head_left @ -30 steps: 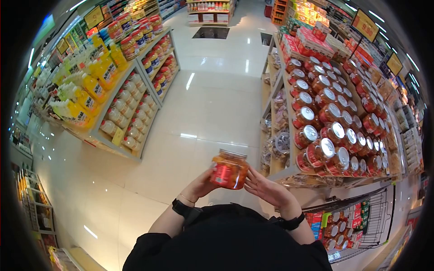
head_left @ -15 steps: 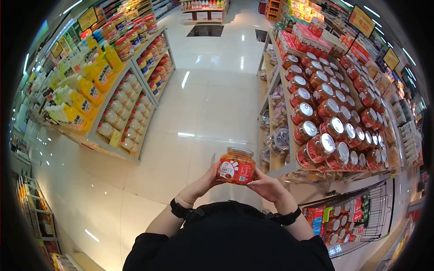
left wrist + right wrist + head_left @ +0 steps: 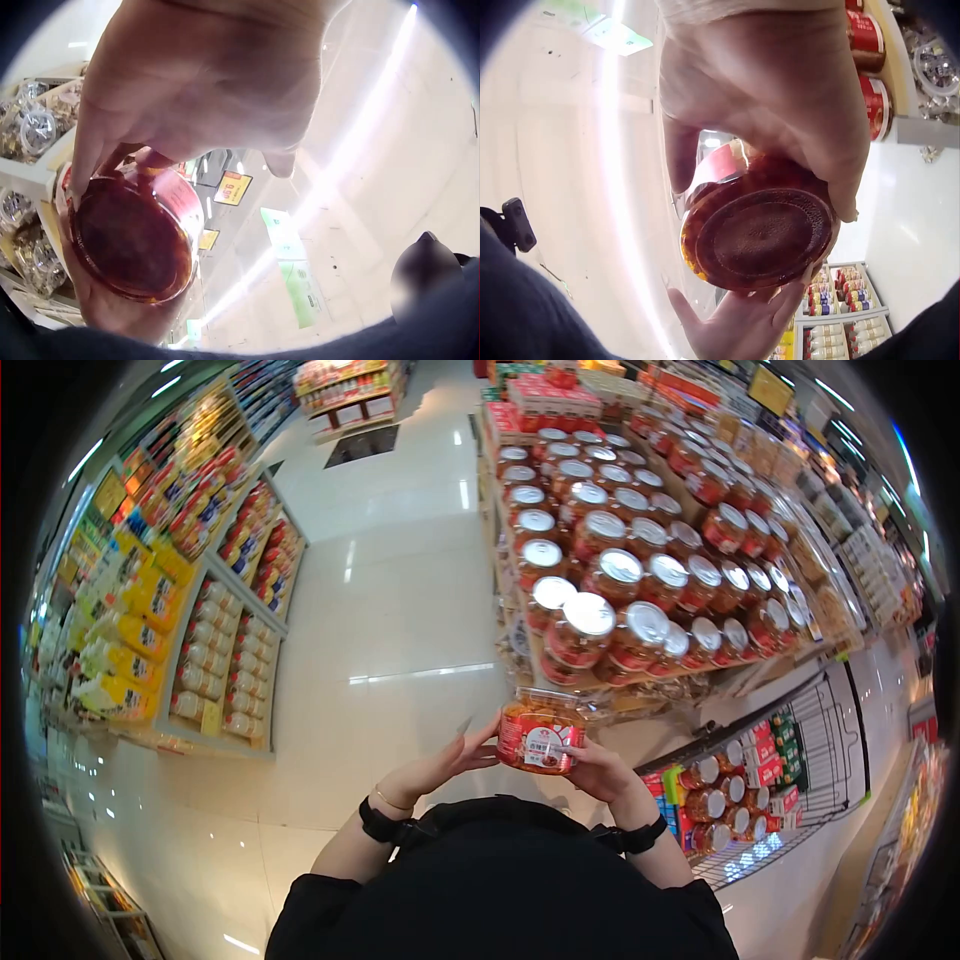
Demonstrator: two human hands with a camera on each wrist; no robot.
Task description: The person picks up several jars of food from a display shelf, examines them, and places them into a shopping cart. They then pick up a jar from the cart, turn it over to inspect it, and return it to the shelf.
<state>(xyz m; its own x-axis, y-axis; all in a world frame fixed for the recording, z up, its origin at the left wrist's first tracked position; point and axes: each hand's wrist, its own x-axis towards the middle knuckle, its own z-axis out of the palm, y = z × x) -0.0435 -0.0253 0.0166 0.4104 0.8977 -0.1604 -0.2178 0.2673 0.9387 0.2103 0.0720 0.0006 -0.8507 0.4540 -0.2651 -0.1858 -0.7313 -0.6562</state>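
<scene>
A clear jar (image 3: 542,738) of reddish-orange pickled food, with a red and white label, is held up in front of my chest. My right hand (image 3: 604,772) grips its right side. Thumb and fingers spread round the jar's wall in the right wrist view, where the dark red round base (image 3: 761,234) faces the camera. At the jar's left side is my left hand (image 3: 445,762), its fingertips against the wall and its thumb sticking out away from it. The left wrist view shows the same base (image 3: 133,241) from below.
Rows of similar jars (image 3: 620,570) fill the display at the right. A shopping cart (image 3: 830,760) with jars and boxes stands at lower right. Shelves with yellow bottles (image 3: 140,630) and white-capped bottles (image 3: 205,650) line the left. Tiled floor (image 3: 400,590) runs between.
The view has turned right, bringing the jar display and cart closer to the middle. The jar has been turned so its label faces me, and the left thumb has come away from it.
</scene>
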